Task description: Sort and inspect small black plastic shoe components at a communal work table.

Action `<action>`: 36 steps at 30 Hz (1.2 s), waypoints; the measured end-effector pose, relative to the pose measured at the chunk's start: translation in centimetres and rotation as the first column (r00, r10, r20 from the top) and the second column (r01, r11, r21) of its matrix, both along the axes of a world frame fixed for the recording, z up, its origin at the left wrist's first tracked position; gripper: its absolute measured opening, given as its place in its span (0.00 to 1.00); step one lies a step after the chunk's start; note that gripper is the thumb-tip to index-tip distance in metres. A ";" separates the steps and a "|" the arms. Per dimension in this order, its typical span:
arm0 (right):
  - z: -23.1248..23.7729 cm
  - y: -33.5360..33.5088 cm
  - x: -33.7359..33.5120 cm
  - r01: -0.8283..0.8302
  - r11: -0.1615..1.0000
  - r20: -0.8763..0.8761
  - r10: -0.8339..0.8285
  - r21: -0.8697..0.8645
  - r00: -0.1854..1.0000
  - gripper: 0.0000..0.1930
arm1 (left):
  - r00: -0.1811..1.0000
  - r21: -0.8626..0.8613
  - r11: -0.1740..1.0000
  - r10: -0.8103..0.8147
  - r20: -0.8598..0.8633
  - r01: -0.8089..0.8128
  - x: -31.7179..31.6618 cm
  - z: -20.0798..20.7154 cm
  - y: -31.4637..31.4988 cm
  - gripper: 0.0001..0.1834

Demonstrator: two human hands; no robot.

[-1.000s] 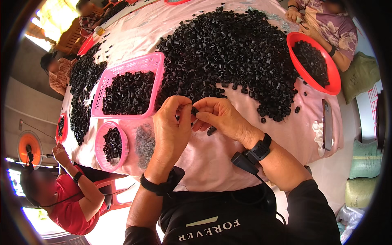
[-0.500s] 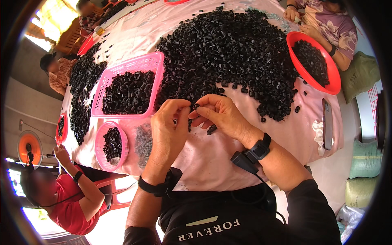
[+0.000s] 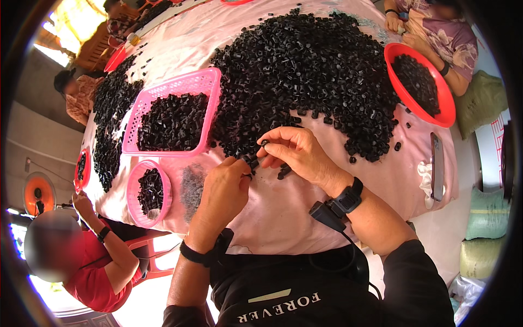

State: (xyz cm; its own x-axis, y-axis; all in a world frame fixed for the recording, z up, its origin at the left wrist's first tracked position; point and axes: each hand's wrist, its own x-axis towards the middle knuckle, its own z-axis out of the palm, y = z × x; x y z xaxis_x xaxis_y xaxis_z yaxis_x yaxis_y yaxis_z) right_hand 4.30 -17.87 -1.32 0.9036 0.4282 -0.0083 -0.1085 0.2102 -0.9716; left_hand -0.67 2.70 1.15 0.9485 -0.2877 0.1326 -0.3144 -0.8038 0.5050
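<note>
My right hand (image 3: 297,155) pinches a small black plastic piece (image 3: 265,143) between thumb and forefinger, just off the near edge of a large pile of black plastic pieces (image 3: 305,71). Lower and to the left, my left hand (image 3: 224,185) is closed, its fingertips by a few loose pieces at the pile's edge. Something dark shows at those fingers, too small to make out. A pink rectangular basket (image 3: 213,117) of black pieces stands left of the pile. Nearer me is a round pink basket (image 3: 168,191) with more pieces and a pale lump inside.
Grey scraps (image 3: 192,188) lie beside the round basket. A red basin (image 3: 448,111) of dark pieces sits at the right, close to a co-worker's arm. A phone (image 3: 437,166) lies near the right table edge. One person in red (image 3: 103,267) sits at the left.
My left hand has drawn away from the right, down toward me. The right hand stays nearly in place with the small piece in its pinch.
</note>
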 end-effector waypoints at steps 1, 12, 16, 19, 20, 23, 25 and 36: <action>-0.1 0.0 0.0 -0.007 1.000 0.009 0.007 0.002 1.000 0.09 | 1.000 0.001 1.000 -0.019 0.012 0.019 -0.1 0.0 -0.2 0.06; -0.6 0.1 0.1 -0.041 0.998 0.011 0.041 -0.047 0.999 0.09 | 0.991 -0.267 0.963 0.077 0.110 -0.045 1.1 1.5 -0.9 0.07; -1.0 0.1 0.1 -0.078 0.997 0.032 0.079 -0.029 0.996 0.10 | 0.985 -0.382 0.921 0.131 0.110 -0.080 1.6 2.5 -2.1 0.06; -0.8 0.1 0.0 -0.093 0.995 0.026 0.093 -0.025 0.995 0.11 | 0.991 -0.410 0.906 0.129 0.020 -0.109 1.5 2.6 -2.7 0.06; -0.7 0.1 0.0 -0.089 0.996 0.017 0.089 -0.032 0.996 0.11 | 0.991 -0.413 0.905 0.127 0.034 -0.102 1.6 2.5 -2.8 0.06; -0.3 0.0 -0.1 -0.093 0.995 -0.027 0.093 -0.020 0.995 0.11 | 0.992 -0.410 0.908 0.118 0.046 -0.089 1.7 2.3 -2.9 0.06; -0.3 0.0 -0.1 -0.090 0.996 -0.043 0.090 -0.006 0.995 0.10 | 0.992 -0.402 0.912 0.113 0.046 -0.086 1.7 2.3 -3.0 0.05; 0.5 -0.3 -0.2 -0.046 0.999 -0.064 0.047 0.007 0.997 0.09 | 0.956 -0.133 0.983 -0.087 0.282 0.129 1.6 1.8 -3.6 0.22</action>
State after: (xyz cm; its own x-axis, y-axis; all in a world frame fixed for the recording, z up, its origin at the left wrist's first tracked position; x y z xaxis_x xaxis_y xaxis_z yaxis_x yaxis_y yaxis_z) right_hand 4.06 -18.18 -0.82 0.8804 0.4699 -0.0634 -0.1806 0.2086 -0.9612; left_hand 0.89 -0.95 2.98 0.8341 -0.3439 0.4314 -0.5381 -0.6798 0.4984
